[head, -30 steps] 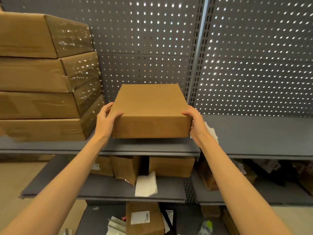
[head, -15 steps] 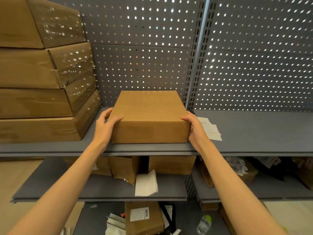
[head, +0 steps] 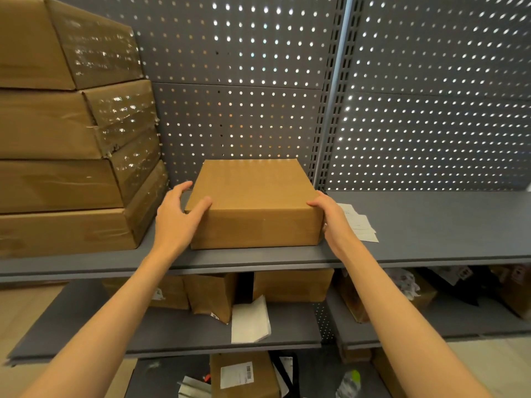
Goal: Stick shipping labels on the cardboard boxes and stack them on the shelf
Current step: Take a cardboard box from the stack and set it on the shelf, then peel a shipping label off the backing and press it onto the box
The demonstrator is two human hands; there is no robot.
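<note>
Left hand [head: 179, 216] and right hand [head: 330, 218] are both clamped on the sides of a plain box [head: 254, 203], which sits flat on the top shelf [head: 431, 225] near dead centre. No label that I can see on it, so it might be going up unlabelled. It's close to the front edge too; let go carelessly and it could tip off. At 9 o'clock there's a tall stack of taped boxes [head: 71, 139], pegboard [head: 244, 81] at 12, loose papers [head: 359, 225] at 3, touching the right hand. Lower shelves look messy.
</note>
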